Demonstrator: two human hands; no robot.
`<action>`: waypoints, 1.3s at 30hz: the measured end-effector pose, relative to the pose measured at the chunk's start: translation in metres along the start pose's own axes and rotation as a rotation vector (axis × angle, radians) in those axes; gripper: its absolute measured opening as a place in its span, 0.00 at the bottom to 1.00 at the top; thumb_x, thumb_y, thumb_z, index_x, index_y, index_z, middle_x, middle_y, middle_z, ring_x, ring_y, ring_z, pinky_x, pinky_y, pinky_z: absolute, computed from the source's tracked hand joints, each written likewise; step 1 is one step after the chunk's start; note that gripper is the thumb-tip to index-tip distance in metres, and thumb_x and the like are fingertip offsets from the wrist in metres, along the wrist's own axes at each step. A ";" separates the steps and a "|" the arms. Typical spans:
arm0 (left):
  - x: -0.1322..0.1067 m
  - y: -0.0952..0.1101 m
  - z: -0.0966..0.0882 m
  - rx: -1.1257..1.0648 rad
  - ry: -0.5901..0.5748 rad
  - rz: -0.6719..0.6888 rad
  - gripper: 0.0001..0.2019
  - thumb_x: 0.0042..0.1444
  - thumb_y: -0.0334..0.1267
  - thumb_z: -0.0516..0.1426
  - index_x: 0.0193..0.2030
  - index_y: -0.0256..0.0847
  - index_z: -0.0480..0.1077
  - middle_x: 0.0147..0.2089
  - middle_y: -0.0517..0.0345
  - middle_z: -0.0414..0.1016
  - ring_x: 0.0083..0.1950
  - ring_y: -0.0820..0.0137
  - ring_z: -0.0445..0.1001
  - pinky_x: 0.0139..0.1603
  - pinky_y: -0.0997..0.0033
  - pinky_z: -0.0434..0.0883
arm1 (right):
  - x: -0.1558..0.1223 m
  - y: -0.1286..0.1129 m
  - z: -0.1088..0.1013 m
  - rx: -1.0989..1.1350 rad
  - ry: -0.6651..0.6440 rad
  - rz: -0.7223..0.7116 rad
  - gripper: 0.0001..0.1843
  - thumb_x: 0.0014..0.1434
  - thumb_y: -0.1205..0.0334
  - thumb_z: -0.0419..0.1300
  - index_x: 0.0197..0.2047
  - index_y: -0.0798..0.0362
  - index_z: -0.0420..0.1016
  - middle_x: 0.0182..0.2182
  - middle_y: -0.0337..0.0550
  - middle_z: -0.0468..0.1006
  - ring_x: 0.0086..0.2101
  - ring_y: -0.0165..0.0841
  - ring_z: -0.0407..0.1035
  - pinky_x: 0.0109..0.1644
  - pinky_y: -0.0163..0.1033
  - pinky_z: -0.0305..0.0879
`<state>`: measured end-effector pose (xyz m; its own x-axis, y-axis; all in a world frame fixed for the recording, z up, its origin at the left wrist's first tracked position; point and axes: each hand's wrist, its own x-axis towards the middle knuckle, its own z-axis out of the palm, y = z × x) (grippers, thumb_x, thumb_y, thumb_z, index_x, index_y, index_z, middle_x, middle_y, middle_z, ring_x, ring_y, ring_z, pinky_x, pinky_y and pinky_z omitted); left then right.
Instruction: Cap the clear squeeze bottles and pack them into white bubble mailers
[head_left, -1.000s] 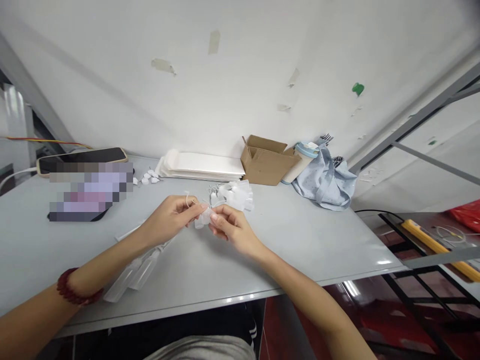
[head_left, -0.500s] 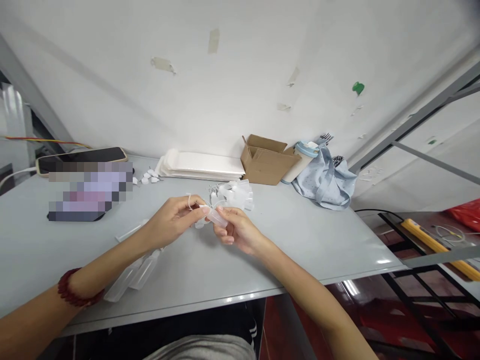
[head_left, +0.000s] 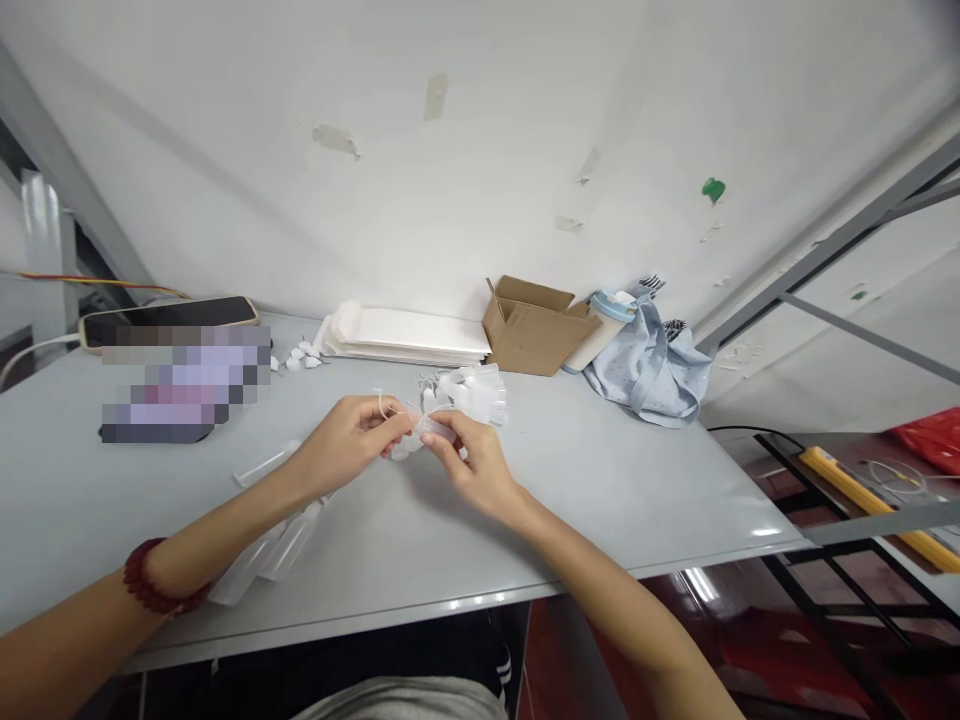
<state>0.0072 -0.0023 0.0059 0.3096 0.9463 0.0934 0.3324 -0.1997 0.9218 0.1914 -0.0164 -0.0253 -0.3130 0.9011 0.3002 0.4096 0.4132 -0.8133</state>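
Note:
Over the middle of the grey table my two hands meet fingertip to fingertip. My right hand (head_left: 480, 462) pinches a small translucent plastic sleeve (head_left: 439, 429) between thumb and fingers. My left hand (head_left: 358, 437) is closed on a thin white cord (head_left: 384, 402) at the sleeve's near end; a loop of it sticks up above the fingers. Just behind the hands lies a pile of similar clear sleeves (head_left: 484, 393) with cords. Several longer clear sleeves (head_left: 289, 545) lie under and beside my left forearm.
Along the wall stand a stack of white flat pieces (head_left: 412, 332), an open cardboard box (head_left: 536, 335), a cup with a blue lid (head_left: 600, 328) and a light blue cloth bag (head_left: 652, 370). Small white pieces (head_left: 304, 353) and two phones, one black-screened (head_left: 172, 322), are at the left.
My right hand has rolled over, so its back now faces up and its fingers cover more of the sleeve. My left hand keeps its pinch. The view has shifted slightly.

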 end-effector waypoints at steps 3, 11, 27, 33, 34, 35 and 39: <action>-0.002 0.001 0.002 0.009 0.007 0.053 0.18 0.54 0.51 0.55 0.21 0.41 0.69 0.20 0.62 0.66 0.24 0.72 0.64 0.26 0.74 0.62 | 0.003 -0.007 -0.005 0.214 -0.033 0.105 0.16 0.61 0.47 0.57 0.35 0.53 0.72 0.26 0.37 0.69 0.26 0.28 0.60 0.31 0.36 0.56; -0.003 -0.013 0.005 0.055 0.006 0.096 0.19 0.57 0.53 0.55 0.24 0.40 0.72 0.21 0.62 0.66 0.24 0.73 0.62 0.25 0.74 0.61 | 0.010 -0.004 -0.010 0.923 -0.329 0.577 0.22 0.52 0.43 0.65 0.30 0.56 0.72 0.18 0.26 0.50 0.19 0.21 0.39 0.21 0.32 0.39; 0.002 -0.006 0.002 0.047 -0.057 -0.001 0.22 0.55 0.53 0.53 0.18 0.41 0.65 0.19 0.62 0.64 0.24 0.72 0.64 0.25 0.74 0.62 | 0.001 0.010 0.005 -0.224 0.014 -0.210 0.18 0.68 0.49 0.50 0.44 0.55 0.71 0.31 0.45 0.72 0.30 0.32 0.61 0.34 0.37 0.59; 0.001 -0.006 0.002 0.039 -0.087 0.026 0.20 0.55 0.54 0.53 0.23 0.40 0.70 0.23 0.60 0.70 0.28 0.70 0.69 0.28 0.73 0.66 | 0.005 -0.001 -0.008 0.092 -0.089 -0.025 0.16 0.65 0.52 0.55 0.35 0.55 0.75 0.24 0.36 0.66 0.26 0.27 0.57 0.31 0.34 0.54; 0.000 -0.007 0.002 0.039 -0.090 0.032 0.21 0.55 0.55 0.53 0.23 0.40 0.71 0.23 0.59 0.71 0.28 0.69 0.70 0.29 0.72 0.67 | 0.006 -0.004 -0.010 0.186 -0.121 0.037 0.16 0.64 0.52 0.56 0.34 0.55 0.75 0.23 0.35 0.64 0.25 0.26 0.55 0.30 0.34 0.53; 0.000 -0.007 0.002 0.039 -0.095 0.037 0.21 0.56 0.55 0.53 0.24 0.40 0.71 0.24 0.59 0.71 0.29 0.69 0.70 0.30 0.72 0.67 | 0.006 -0.006 -0.012 0.274 -0.150 0.094 0.16 0.62 0.50 0.57 0.33 0.55 0.74 0.22 0.34 0.62 0.24 0.26 0.54 0.29 0.33 0.52; 0.001 -0.009 0.001 0.046 -0.118 0.039 0.22 0.57 0.55 0.52 0.22 0.40 0.70 0.23 0.58 0.71 0.29 0.69 0.70 0.30 0.72 0.67 | 0.008 -0.009 -0.013 0.416 -0.198 0.209 0.20 0.60 0.45 0.59 0.29 0.55 0.72 0.21 0.32 0.59 0.22 0.24 0.52 0.26 0.33 0.50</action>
<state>0.0058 0.0004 -0.0033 0.4247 0.9016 0.0814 0.3580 -0.2499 0.8997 0.1967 -0.0117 -0.0089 -0.4341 0.8999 0.0418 0.1177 0.1027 -0.9877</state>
